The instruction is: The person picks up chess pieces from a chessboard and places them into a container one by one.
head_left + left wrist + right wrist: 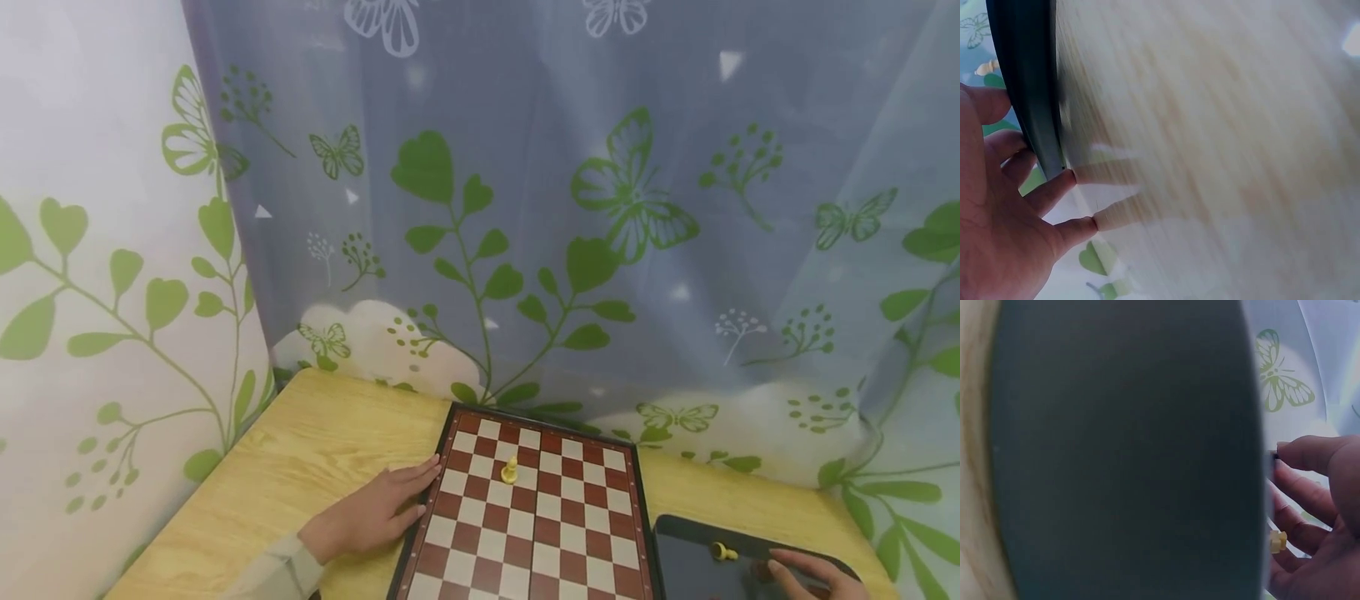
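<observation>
A red-and-white checkered chessboard (495, 517) lies on the wooden table, with one pale yellow chess piece (510, 470) upright in its upper left part. My left hand (375, 510) rests against the board's left edge, fingers extended; in the left wrist view the left hand (1010, 231) touches the board's dark side (1029, 75). At the lower right, my right hand (817, 575) is over a dark tray (682, 558), pinching a small dark chess piece (762, 572) between thumb and fingertip. Most of that piece is hidden. Another yellow chess piece (724, 552) lies on its side in the tray.
The tray stands close against the board's right side. Wooden tabletop (337, 425) shows left of the board. Behind it hangs a blue curtain (510, 208) with green leaves and butterflies; a pale one (112, 208) hangs at the left.
</observation>
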Demonstrator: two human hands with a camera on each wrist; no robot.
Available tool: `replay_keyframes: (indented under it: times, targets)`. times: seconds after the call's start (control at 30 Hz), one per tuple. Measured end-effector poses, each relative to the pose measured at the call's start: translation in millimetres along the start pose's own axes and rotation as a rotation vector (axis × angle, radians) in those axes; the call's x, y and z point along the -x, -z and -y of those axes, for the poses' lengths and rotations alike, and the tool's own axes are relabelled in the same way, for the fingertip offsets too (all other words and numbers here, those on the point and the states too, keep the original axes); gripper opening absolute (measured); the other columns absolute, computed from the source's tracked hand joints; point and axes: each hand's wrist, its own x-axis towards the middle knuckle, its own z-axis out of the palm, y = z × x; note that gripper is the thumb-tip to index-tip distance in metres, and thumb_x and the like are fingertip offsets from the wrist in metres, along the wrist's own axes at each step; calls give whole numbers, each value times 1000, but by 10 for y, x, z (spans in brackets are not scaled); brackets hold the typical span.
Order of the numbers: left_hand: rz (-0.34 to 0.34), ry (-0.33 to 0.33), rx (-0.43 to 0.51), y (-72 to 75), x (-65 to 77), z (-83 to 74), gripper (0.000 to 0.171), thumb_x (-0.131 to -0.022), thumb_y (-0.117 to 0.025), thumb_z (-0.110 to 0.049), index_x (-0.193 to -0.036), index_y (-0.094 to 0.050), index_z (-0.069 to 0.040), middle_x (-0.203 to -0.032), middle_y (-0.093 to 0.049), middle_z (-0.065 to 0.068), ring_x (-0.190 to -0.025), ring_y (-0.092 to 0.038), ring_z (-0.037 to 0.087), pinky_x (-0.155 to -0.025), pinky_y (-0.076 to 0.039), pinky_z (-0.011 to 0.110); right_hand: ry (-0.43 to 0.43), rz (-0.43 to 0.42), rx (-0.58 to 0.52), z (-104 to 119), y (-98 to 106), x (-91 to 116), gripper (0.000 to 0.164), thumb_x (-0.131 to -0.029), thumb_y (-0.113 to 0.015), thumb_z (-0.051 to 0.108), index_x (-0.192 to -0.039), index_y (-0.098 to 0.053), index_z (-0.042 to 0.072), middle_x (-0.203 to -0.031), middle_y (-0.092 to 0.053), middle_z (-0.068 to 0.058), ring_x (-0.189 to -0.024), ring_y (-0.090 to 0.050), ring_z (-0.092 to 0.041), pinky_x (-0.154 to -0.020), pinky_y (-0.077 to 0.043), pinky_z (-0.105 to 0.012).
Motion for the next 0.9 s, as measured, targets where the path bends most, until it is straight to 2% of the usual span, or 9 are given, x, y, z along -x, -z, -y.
replay_keyframes:
  times: [0.13, 0.23, 0.3, 0.4, 0.53, 0.6, 0.77, 0.8, 0.9]
  targets:
    - [2, 1, -1, 3, -6, -1, 58, -110, -43, -32, -158, -33, -2, -166, -27, 15, -149, -33, 41, -112, -30, 74, 32, -49, 31, -24, -42, 23, 50, -92, -73, 38, -119, -72, -4, -116, -72, -25, -72, -69, -10, -64, -61, -40]
    - [5, 6, -6, 2, 0, 6, 58, -110, -42, -32, -158, -33, -2, -167, -27, 14, -149, -33, 41, -112, -30, 74, 67, -24, 52, 1, -26, 49, 54, -94, -71, 40, -122, -70, -6, -120, -70, -27, -89, -72, -28, -69, -61, -43]
    - [5, 7, -5, 0, 1, 13, 58, -110, -42, -32, -158, -32, -2, -167, -27, 13, -149, -33, 40, -112, -30, 73, 76, 6, 65, 42, -5, 82, 58, -94, -70, 44, -124, -69, -6, -123, -68, -28, -105, -67, -44, -74, -61, -48]
    - [3, 3, -11, -7, 0, 22, 58, -110, -42, -32, -159, -32, -3, -167, -27, 13, -149, -34, 39, -112, -31, 72, 96, 67, 103, 156, 20, 148, 63, -96, -67, 48, -128, -66, -6, -128, -64, -30, -118, -57, -53, -82, -59, -55]
    - [3, -6, -15, -22, -17, 29, 58, -110, -43, -33, -159, -32, -3, -167, -27, 13, -149, -34, 39, -111, -32, 72, 147, 88, 152, 383, 0, 286, 54, -97, -68, 42, -128, -68, -2, -130, -64, -29, -122, -55, -54, -89, -54, -61]
    - [6, -5, -15, -24, -20, 24, 58, -110, -42, -33, -159, -32, -3, -167, -26, 13, -149, -34, 38, -111, -31, 73, 184, 71, 149, 510, -46, 369, 45, -96, -69, 34, -125, -70, 0, -126, -67, -26, -112, -65, -44, -89, -56, -57]
    - [14, 1, -8, -15, -15, 13, 58, -110, -41, -33, -158, -32, -2, -167, -26, 13, -149, -33, 39, -111, -30, 74, 324, 167, 124, 853, -237, 525, 32, -98, -68, 21, -125, -71, 4, -128, -66, -21, -108, -68, -33, -89, -58, -47]
    - [16, 3, -6, -13, -16, 13, 58, -110, -41, -33, -158, -32, -2, -167, -26, 14, -149, -33, 39, -111, -30, 74, 352, 199, 124, 930, -287, 542, 31, -98, -68, 20, -125, -70, 5, -130, -65, -21, -115, -64, -41, -91, -57, -49]
    - [13, 6, -3, -8, -24, 12, 58, -110, -41, -33, -159, -32, -2, -167, -25, 13, -149, -33, 40, -111, -29, 75, 467, 237, 121, 1132, -466, 554, 26, -97, -70, 15, -121, -72, 8, -127, -67, -16, -119, -61, -42, -96, -55, -52]
